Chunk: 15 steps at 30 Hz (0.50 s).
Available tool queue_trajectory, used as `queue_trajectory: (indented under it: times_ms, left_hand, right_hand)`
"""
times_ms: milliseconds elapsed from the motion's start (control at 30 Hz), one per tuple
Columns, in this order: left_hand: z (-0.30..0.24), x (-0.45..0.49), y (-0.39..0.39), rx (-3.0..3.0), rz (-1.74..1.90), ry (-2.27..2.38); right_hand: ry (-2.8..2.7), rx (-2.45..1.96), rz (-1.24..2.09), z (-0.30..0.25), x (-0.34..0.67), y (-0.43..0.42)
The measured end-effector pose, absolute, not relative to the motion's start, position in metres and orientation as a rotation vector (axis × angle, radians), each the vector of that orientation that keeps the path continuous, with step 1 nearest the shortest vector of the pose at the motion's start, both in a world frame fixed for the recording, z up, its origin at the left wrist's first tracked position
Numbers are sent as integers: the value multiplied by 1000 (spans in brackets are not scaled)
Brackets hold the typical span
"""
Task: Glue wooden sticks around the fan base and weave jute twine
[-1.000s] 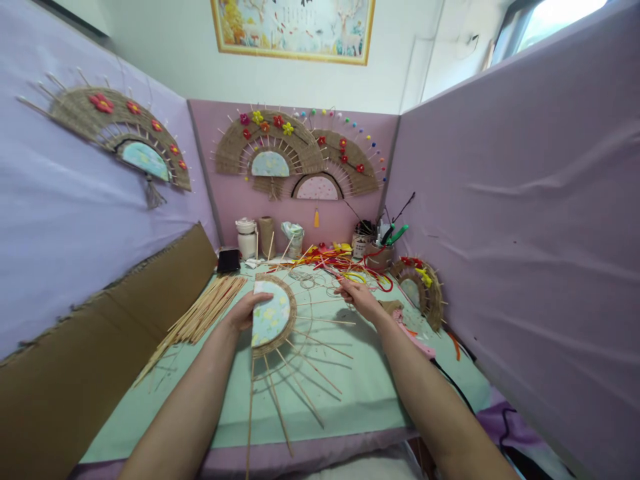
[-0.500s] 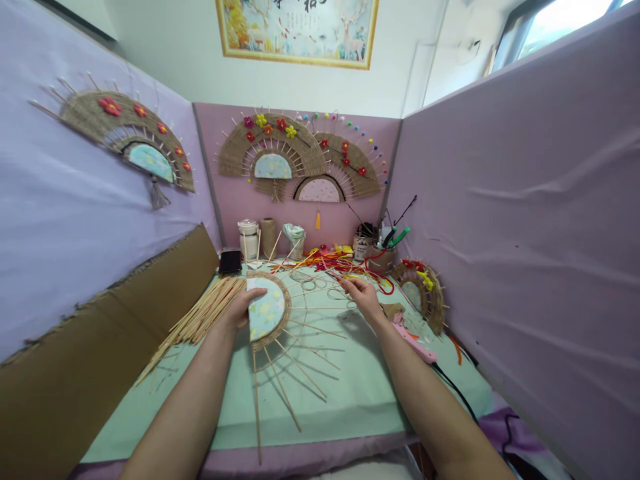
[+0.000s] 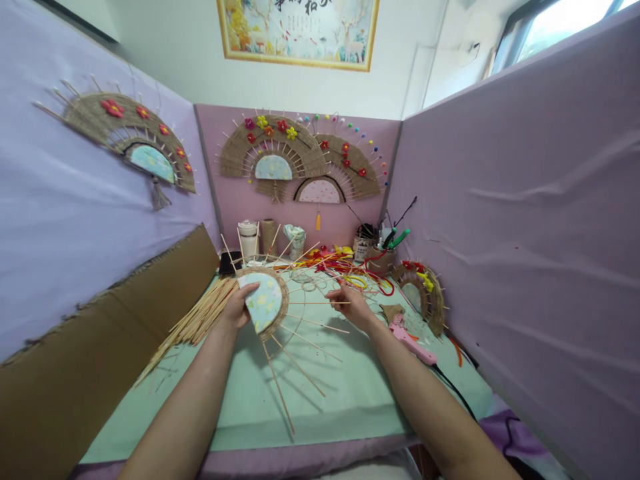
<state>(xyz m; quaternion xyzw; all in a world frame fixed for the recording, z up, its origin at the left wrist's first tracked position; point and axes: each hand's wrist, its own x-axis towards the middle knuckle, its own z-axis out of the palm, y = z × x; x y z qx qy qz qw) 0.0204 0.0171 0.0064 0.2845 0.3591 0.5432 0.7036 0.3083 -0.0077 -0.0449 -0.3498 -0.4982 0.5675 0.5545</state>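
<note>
The left hand (image 3: pixel 237 308) is closed on the straight edge of a half-round fan (image 3: pixel 265 299), thumb over the patterned face; the right hand (image 3: pixel 345 303) has its fingers drawn together among the spoke tips, and whether they pinch anything is too fine to tell. The fan is held tilted above the middle of the table (image 3: pixel 360 397). The work looks early: spokes (image 3: pixel 313 303) radiate from the curve and a narrow woven band (image 3: pixel 285 300) edges the face, but farther out the spokes are bare except for a thin ring of cord (image 3: pixel 303 312). Toward the table's left side lies a bundle of sticks (image 3: pixel 200 317); near its right side, a pink glue gun (image 3: pixel 414 343); along its back, a tangle of coloured cords (image 3: pixel 345 263). Beyond its back edge, hung fans (image 3: pixel 240 152) show broad weaving and flowers, absent here.
</note>
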Motion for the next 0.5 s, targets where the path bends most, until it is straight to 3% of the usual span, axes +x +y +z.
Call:
queue_trajectory:
  times_ms: [167,500]
  left_hand:
    - [6,23,16,634,1227,783]
    - [5,22,17,670,1252,798]
  right_hand:
    - [-1173,-799,1509,-42,306,-13]
    - [-1127,-819,1512,-40,313,-13]
